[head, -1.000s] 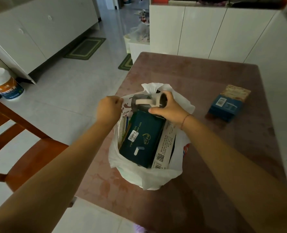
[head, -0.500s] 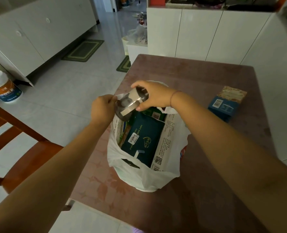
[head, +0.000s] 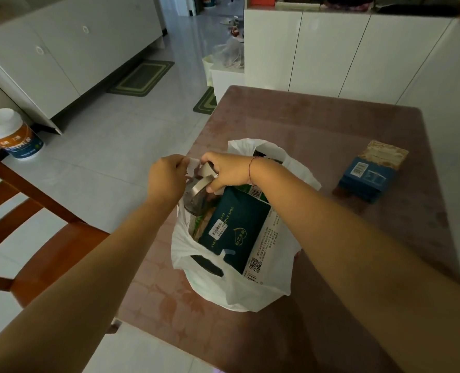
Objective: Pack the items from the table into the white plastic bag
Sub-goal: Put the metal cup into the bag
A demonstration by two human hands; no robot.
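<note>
right hand gripping jar, tilted into bag mouth

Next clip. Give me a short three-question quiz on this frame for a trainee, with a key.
1. True or false: the blue cardboard box lies inside the white plastic bag.
2. Which hand pinches the bag's rim? A: left hand. B: right hand.
3. Fill in: the right hand holds the ___ beside the dark green tissue pack.
Key: 1 false, it sits on the brown table; 2 A; 3 metal-lidded glass jar.
</note>
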